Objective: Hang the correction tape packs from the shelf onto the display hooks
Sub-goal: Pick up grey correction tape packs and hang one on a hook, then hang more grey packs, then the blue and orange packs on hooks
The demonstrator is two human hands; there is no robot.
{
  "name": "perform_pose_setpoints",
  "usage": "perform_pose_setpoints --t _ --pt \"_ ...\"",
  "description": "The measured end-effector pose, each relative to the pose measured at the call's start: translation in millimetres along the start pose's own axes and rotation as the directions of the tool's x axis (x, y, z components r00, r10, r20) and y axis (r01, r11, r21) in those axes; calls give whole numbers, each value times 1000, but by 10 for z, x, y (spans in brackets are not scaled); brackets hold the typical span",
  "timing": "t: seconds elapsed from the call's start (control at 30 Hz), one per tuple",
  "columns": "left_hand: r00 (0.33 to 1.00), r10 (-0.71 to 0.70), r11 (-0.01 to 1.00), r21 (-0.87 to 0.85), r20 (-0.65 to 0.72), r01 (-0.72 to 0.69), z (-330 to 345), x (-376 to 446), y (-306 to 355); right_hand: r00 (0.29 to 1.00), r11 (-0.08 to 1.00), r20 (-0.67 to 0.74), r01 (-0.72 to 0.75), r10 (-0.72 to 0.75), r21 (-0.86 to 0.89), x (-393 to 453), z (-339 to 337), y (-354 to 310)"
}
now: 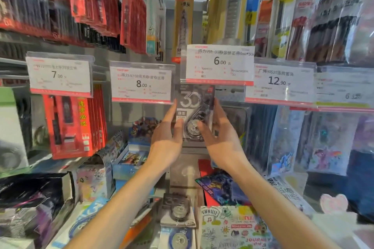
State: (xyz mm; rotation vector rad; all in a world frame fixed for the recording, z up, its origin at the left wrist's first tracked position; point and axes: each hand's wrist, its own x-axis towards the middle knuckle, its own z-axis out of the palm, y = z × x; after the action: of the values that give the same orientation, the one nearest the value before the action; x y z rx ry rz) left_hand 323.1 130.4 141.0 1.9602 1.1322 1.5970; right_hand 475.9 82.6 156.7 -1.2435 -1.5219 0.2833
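Note:
A grey correction tape pack (193,111) marked "30" is held upright just below the 6.00 price tag (219,63). My left hand (167,137) holds its left edge, thumb on the front. My right hand (217,134) holds its right edge, fingers up along the side. The pack's top and the display hook are hidden behind the price tag. Another grey pack (179,209) lies flat on the shelf below, between my forearms, with a blue-and-white pack (179,238) in front of it.
Red packs (70,125) hang at the left under the 7.90 tag (59,75). Tags for 8.00 (141,83) and 12.90 (280,81) flank the middle hook. Card boxes (131,153), sticker books (232,226) and plastic pouches (299,139) crowd the shelf and the right side.

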Motion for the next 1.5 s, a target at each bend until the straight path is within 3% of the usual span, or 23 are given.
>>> perform_pose_setpoints --t 0.4,0.67,0.9,1.2,1.5 --pt "998 -28 986 -164 54 37 -246 -252 103 996 984 74 -53 40 173 -287 -244 -111" --pt "991 -92 982 -173 -98 74 -683 -1012 352 995 958 -31 -84 96 274 -992 -688 -263" --pt "969 -180 956 -261 -171 132 -1071 -1956 279 988 901 52 -151 143 407 -1721 -742 -255" --pt "947 -253 910 -380 -199 164 -1463 -2445 -86 971 886 92 -238 220 399 -2188 -264 -279" --pt "973 -227 874 -448 -36 188 -2298 -2116 -850 982 978 -107 -139 157 154 -2249 654 -606"
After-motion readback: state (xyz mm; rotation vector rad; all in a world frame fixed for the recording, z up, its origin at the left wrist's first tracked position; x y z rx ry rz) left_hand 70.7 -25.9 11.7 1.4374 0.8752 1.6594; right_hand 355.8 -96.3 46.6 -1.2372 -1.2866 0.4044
